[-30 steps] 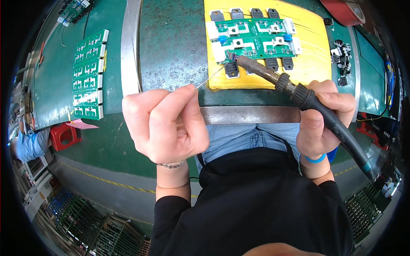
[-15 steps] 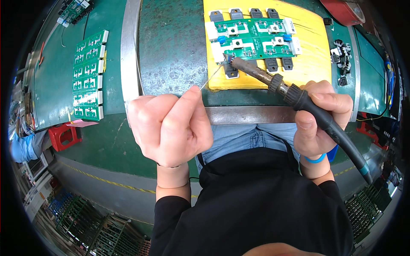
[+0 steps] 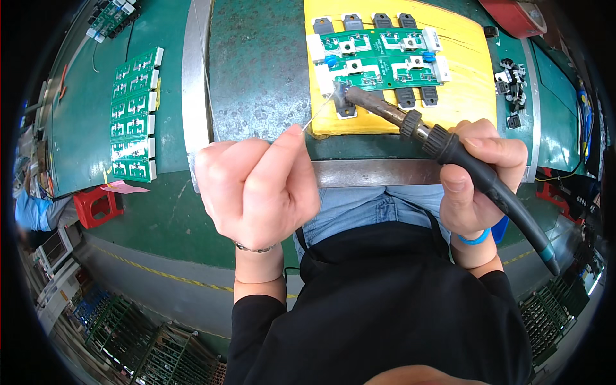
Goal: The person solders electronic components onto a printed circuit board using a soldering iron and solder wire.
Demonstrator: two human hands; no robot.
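Note:
A green circuit board [image 3: 383, 61] lies on a yellow pad [image 3: 471, 70], with black flat components [image 3: 407, 97] jutting from its near and far edges and white blocks at its corners. My right hand [image 3: 482, 176] is closed round the black handle of a soldering iron [image 3: 410, 122]. The iron's tip is at the board's near left corner, where a little smoke blurs the joint. My left hand [image 3: 260, 189] pinches a thin solder wire [image 3: 316, 117] between thumb and forefinger, and the wire's far end runs to the same corner by the tip.
Joined green boards [image 3: 133, 115] lie on the left of the bench beyond a metal rail [image 3: 197, 83]. Small black and white parts [image 3: 511, 83] are scattered at the right, near a red container [image 3: 516, 18]. A metal edge [image 3: 378, 173] borders the bench's near side.
Both hands have barely moved. The board and pad sit very slightly further left in view, and haze now shows around the iron's tip.

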